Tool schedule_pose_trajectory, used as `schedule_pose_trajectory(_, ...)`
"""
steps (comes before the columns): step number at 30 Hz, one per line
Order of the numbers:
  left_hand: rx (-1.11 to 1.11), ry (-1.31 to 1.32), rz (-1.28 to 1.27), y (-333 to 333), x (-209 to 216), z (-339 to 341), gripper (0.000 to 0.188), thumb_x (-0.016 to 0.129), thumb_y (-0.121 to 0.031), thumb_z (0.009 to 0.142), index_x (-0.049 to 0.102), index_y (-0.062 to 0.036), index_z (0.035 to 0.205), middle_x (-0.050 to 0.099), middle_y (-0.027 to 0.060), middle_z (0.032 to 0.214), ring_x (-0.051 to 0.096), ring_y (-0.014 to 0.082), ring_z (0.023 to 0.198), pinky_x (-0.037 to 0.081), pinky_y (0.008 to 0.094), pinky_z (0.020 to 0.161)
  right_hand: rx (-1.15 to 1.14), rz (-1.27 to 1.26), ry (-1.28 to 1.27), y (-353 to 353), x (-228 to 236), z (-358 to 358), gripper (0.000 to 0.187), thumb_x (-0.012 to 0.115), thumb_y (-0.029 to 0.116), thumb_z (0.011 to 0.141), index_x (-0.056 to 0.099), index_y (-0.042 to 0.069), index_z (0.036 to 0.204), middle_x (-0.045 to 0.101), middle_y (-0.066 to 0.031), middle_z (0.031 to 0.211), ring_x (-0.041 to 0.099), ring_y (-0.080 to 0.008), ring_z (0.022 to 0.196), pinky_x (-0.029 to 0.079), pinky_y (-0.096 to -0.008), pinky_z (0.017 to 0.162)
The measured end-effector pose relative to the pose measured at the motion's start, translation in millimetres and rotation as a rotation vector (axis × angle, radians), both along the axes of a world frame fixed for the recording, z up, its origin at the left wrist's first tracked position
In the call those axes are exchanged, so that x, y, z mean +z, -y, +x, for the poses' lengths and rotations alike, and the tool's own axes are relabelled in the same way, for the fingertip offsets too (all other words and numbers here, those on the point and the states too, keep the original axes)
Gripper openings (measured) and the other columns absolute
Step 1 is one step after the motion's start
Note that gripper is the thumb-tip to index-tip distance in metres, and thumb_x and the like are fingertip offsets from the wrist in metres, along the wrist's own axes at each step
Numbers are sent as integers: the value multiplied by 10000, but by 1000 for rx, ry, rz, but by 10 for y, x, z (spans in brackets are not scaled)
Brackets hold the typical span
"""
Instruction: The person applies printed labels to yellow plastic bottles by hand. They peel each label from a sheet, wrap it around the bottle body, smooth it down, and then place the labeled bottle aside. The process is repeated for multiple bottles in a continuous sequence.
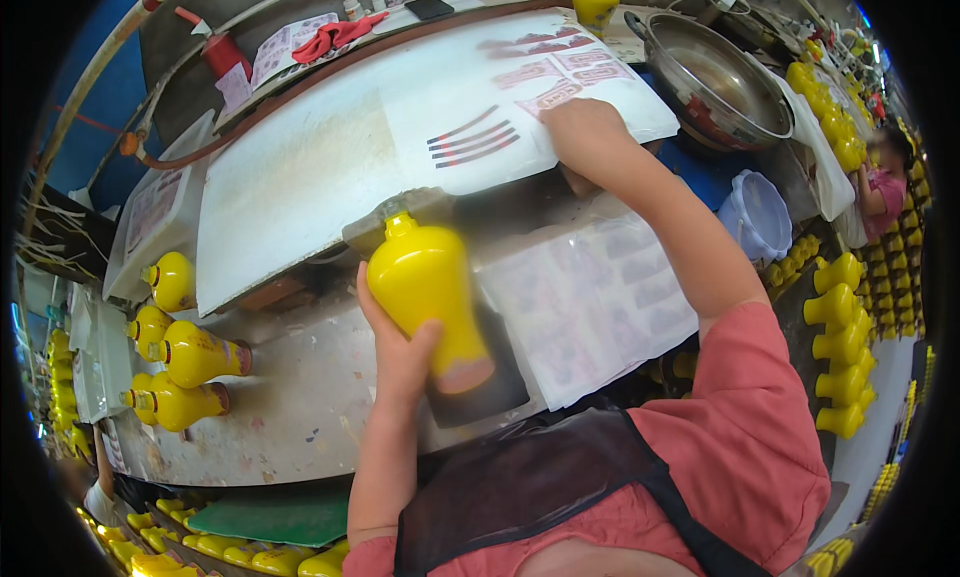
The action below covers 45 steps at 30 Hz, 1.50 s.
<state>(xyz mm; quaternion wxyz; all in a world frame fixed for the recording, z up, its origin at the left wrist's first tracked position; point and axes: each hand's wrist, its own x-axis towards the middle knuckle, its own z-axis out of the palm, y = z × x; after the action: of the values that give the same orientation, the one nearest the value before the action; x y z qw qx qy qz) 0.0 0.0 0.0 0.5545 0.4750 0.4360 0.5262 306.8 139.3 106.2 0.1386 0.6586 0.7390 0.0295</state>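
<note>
My left hand (pixel 402 355) grips a glossy yellow bottle (pixel 425 277) from its left side, thumb across the front. The bottle lies tilted, its narrow neck at a grey notched rest (pixel 362 233) on the near edge of a white board (pixel 290 167). A reddish band circles the bottle's base. My right hand (pixel 588 137) is closed over the board's right part, beside red-and-white printed decals (pixel 590 69). Its fingertips are hidden, so what they hold cannot be made out. Several thin dark-and-red strips (pixel 475 142) lie left of that hand.
Several yellow bottles (pixel 200 355) stand at the left. Printed sheets under plastic (pixel 590 297) lie below my right arm. A large metal pan (pixel 720 77) and a pale bucket (pixel 756 217) are at the right. A phone (pixel 429 8) and red cloth (pixel 335 39) lie behind the board.
</note>
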Motion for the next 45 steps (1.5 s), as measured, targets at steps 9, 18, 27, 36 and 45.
schedule_pose_trajectory(9, -37, 57, -62, -49, -47, 0, 949, 676, -149, 795, 172, -80, 1596, 448, 136, 1423, 476, 264, 1313, 410, 414, 1118, -93, 240, -174, -93, -271, 320, 282, 547, 169, 911, 770, 110, 1074, 750, -169, 977, 709, -370, 945, 557, -486, 822)
schedule_pose_trajectory(18, 7, 40, -11, -21, -121, -13, 906, 680, -176, 816, 217, -65, 1586, 452, 133, 1423, 482, 257, 1299, 403, 398, 1116, -190, 258, -289, -528, -310, 478, 402, 597, 408, 907, 791, 79, 1033, 754, -182, 1044, 720, -357, 990, 569, -456, 856)
schedule_pose_trajectory(27, 3, 59, -27, 1, -124, -5, 907, 685, -186, 827, 209, -61, 1589, 452, 129, 1424, 479, 255, 1300, 404, 397, 1113, -258, 340, -476, -363, -324, 449, 285, 655, 351, 900, 817, 132, 983, 756, -159, 952, 710, -360, 931, 557, -461, 822)
schedule_pose_trajectory(36, 428, -619, 595, -31, 263, 155, 834, 734, -113, 855, 303, -60, 1568, 439, 190, 1528, 459, 319, 1402, 399, 416, 1132, -92, 506, -396, -573, -466, 496, 205, 686, 264, 851, 814, 113, 903, 733, -151, 894, 696, -356, 879, 551, -453, 792)
schedule_pose_trajectory(45, 37, -820, 797, -963, 1077, 855, 414, 704, -159, 876, 660, -44, 1272, 687, 159, 1265, 639, 295, 1209, 485, 379, 1038, 245, 682, -438, 327, 75, -17, 178, 666, 206, 914, 804, 120, 986, 685, -125, 858, 677, -323, 845, 532, -430, 751)
